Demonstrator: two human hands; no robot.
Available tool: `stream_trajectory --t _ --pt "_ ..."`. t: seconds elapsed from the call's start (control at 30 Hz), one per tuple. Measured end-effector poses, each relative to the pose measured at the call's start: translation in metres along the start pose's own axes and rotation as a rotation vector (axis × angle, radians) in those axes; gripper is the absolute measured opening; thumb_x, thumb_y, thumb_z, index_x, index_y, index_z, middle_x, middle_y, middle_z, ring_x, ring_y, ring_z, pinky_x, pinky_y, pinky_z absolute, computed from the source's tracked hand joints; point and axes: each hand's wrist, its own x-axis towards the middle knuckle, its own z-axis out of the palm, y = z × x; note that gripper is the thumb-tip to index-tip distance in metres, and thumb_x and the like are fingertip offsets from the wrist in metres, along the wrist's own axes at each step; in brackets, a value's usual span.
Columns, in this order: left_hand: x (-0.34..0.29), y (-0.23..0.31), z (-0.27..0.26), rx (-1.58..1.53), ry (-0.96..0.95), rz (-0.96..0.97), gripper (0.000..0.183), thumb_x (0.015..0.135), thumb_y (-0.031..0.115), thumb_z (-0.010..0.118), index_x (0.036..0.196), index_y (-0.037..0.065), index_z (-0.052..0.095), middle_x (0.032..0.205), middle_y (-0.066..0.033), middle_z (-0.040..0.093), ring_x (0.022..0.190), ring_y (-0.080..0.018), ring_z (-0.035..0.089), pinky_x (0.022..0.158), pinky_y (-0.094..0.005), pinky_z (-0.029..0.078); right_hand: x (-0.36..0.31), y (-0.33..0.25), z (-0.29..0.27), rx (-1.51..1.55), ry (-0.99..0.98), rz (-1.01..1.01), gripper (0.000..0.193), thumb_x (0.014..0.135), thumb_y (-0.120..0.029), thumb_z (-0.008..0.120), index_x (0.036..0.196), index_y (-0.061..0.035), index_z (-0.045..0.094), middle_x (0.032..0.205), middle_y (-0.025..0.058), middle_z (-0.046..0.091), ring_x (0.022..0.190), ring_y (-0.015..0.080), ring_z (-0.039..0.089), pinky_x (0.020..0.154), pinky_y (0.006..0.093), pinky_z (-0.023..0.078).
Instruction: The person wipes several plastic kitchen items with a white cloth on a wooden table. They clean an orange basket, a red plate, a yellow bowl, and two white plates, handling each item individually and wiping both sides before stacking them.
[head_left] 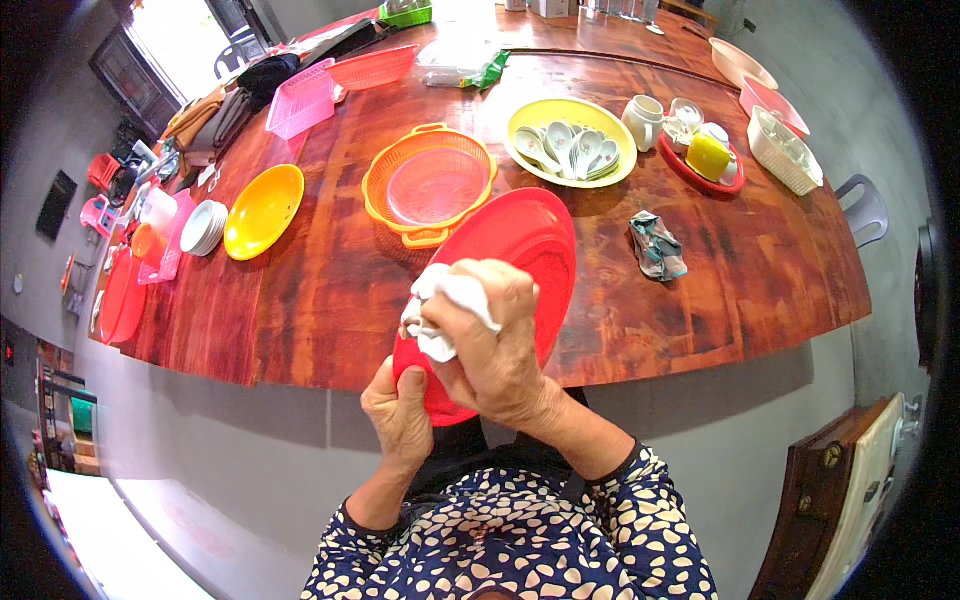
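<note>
**Two hands, one red plate**

Two hands worked at the near edge of the wooden table (pixel 330 300). The left hand (pixel 400 415) gripped the lower rim of a red plate (pixel 520 245), thumb up against its face, holding it tilted over the table edge. The right hand (pixel 490 345) was closed around a white cloth (pixel 445 305) and pressed it against the plate's near side. Both forearms came up from the lower edge in dark sleeves with pale spots.

Just beyond the plate sat an orange basket (pixel 430 185) with handles and a clear bowl inside it. To its right lay a crumpled grey rag (pixel 657 245) on the bare wood. To the left were a yellow dish (pixel 263 210) and, beside it, a stack of white plates (pixel 205 227).

Farther back stood a yellow plate of white spoons (pixel 570 145), a white jug (pixel 643 122) next to it, and a red tray (pixel 705 160) carrying a yellow cup and white cups. A white basket (pixel 785 150) rested near the right edge. A pink basket (pixel 300 100) lay at the far left.
</note>
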Motion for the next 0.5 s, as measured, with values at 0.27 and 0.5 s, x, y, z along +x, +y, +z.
stream_trajectory --t 0.27,0.5 --pt "0.0 0.002 -0.019 -0.041 -0.035 0.018 0.037 0.093 0.03 0.061 0.107 -0.004 0.064 0.1 -0.0035 0.066 0.09 -0.0095 0.058 0.083 -0.0254 0.046 0.0 0.086 -0.02 0.168 0.232 0.52 0.029 0.083 -0.01 0.064 0.108 -0.0045 0.051 0.102 0.0136 0.055 0.091 0.0252 0.051 0.078 0.0368 0.041" --pt "0.009 0.001 -0.025 -0.22 -0.052 -0.078 0.037 0.096 0.028 0.055 0.115 -0.003 0.059 0.114 -0.0106 0.064 0.102 -0.0155 0.061 0.09 -0.0306 0.048 -0.066 0.144 -0.019 0.804 0.456 1.079 0.015 0.098 -0.012 0.048 0.111 -0.0065 0.049 0.088 0.0001 0.057 0.064 0.0067 0.05 0.054 0.0204 0.042"
